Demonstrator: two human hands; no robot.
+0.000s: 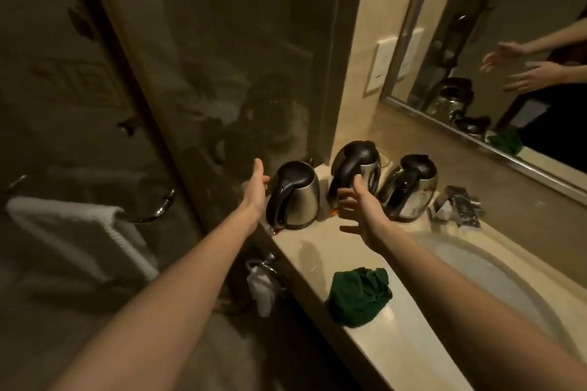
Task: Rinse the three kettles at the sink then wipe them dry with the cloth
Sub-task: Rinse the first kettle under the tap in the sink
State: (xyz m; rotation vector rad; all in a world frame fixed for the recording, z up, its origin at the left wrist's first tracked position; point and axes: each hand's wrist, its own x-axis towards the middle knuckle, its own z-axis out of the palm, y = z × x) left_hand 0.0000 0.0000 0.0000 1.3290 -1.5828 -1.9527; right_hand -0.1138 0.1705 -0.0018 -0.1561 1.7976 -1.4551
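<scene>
Three steel kettles with black lids and handles stand in a row on the beige counter (305, 251): the left kettle (301, 200), the middle kettle (365, 171) and the right kettle (416, 197). My left hand (255, 189) is open just left of the left kettle, not touching it. My right hand (360, 209) is open with spread fingers in front of the middle kettle, holding nothing. A crumpled dark green cloth (359, 295) lies on the counter near its front edge. The white sink basin (495, 282) is to the right.
A mirror (508, 41) runs along the back wall and reflects the kettles and both hands. Small foil packets (457, 206) lie right of the kettles. A glass partition (238, 73) stands left of the counter, with a white towel (76, 232) on a rail.
</scene>
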